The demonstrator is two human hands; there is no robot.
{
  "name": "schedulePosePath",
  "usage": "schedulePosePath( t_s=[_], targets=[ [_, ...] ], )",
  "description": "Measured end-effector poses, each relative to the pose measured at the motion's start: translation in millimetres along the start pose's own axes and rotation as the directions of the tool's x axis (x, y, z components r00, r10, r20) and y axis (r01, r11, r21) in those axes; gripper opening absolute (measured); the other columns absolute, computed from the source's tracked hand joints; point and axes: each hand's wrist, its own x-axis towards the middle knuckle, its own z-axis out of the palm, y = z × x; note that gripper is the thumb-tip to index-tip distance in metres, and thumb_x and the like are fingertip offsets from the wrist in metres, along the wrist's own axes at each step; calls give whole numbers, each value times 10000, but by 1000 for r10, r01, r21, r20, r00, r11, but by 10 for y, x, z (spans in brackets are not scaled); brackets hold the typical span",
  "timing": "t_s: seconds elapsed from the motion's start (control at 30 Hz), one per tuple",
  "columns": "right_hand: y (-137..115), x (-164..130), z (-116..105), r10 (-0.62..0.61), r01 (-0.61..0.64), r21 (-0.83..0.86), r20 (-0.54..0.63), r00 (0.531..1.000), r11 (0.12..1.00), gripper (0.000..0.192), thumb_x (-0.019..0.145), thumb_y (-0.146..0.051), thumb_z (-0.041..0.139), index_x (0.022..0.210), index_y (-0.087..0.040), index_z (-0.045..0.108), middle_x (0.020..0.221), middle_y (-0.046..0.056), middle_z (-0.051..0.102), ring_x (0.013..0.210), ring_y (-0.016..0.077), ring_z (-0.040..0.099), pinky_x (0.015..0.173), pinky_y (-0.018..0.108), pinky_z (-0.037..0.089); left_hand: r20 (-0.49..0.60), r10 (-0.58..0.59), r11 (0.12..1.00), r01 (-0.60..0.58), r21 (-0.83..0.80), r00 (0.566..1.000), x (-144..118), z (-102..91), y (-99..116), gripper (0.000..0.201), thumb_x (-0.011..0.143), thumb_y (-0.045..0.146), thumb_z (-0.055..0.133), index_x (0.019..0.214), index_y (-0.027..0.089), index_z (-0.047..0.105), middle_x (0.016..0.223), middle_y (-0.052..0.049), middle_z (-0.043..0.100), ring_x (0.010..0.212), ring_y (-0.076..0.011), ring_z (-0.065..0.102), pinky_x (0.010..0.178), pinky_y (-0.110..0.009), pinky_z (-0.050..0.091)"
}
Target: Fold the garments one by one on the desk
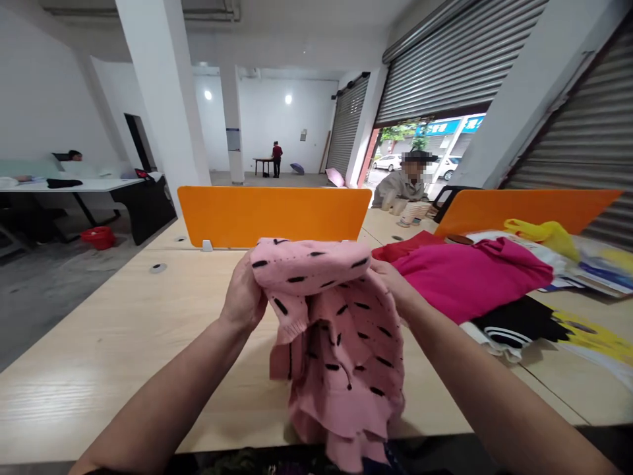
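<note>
A pink knitted garment (341, 330) with black dashes hangs bunched above the light wooden table (123, 343). My left hand (243, 297) grips its upper left edge. My right hand (390, 280) holds the upper right edge, its fingers partly hidden behind the knit. Both hands keep the top of the garment raised, and the rest droops toward the table's near edge.
A pile of clothes lies to the right: a magenta garment (469, 274), a black and white one (514, 326), a yellow one (544, 232). Orange dividers (271, 214) stand behind. A seated person (403, 188) is across the table, others farther back.
</note>
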Motion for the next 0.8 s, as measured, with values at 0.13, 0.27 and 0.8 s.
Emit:
schedulePosePath(
  t_s=[0.13,0.27,0.8],
  targets=[
    [-31,-393,237,40,-79,117,307,951,990,482,771,-549,622,1122,-219,656,1052,67,693,932,249,634,771,357,530,-65,59,998,-59,-2,996,-12,-85,64,233,782,393,636,843,168,644,911,-45,697,903,-197,650,838,-312,509],
    [276,-676,563,105,-113,3,346,932,994,313,738,-423,623,967,-210,638,831,18,677,771,206,619,694,319,514,-75,147,987,-141,77,986,-5,-145,187,228,815,391,617,848,167,644,888,-45,694,903,-199,653,823,-306,515],
    [-612,292,-185,-541,128,-663,-468,699,738,247,906,-201,406,1021,-230,622,1012,83,599,1001,255,581,805,382,472,-395,78,960,39,279,915,-505,-726,828,211,830,380,661,952,208,675,837,-11,706,788,-163,658,703,-253,558]
  ],
)
